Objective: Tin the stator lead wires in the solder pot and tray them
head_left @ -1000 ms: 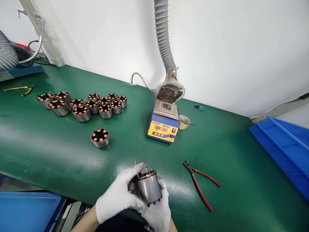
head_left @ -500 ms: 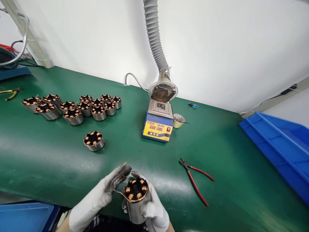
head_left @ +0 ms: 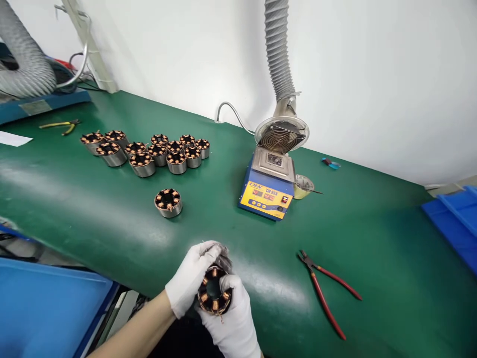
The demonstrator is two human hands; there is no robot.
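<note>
My right hand (head_left: 233,318), in a white glove, grips a motor stator (head_left: 215,309) near the bench's front edge, its thumb over the rim. The stator is a metal ring with copper coils on a black core, tilted so its open centre faces me. My left hand (head_left: 199,271), also gloved and grey at the fingertips, is closed at the stator's far rim. Whatever those fingers pinch is hidden. A short copper lead (head_left: 222,319) sticks out at the near rim. Red-handled cutting pliers (head_left: 323,293) lie to the right, jaws apart, touched by neither hand.
Several stators (head_left: 144,165) stand grouped at the back left, with a single stator (head_left: 168,204) nearer. A blue-and-yellow solder pot (head_left: 264,196) sits under an exhaust hose (head_left: 278,49), beside a small tin (head_left: 303,186). Yellow-handled pliers (head_left: 61,125) and blue bins (head_left: 48,303) flank the bench.
The stator has turned in my right hand, its coil face now towards me. My left hand has gone from spread fingers beside it to closed at its far rim. The view has swung left.
</note>
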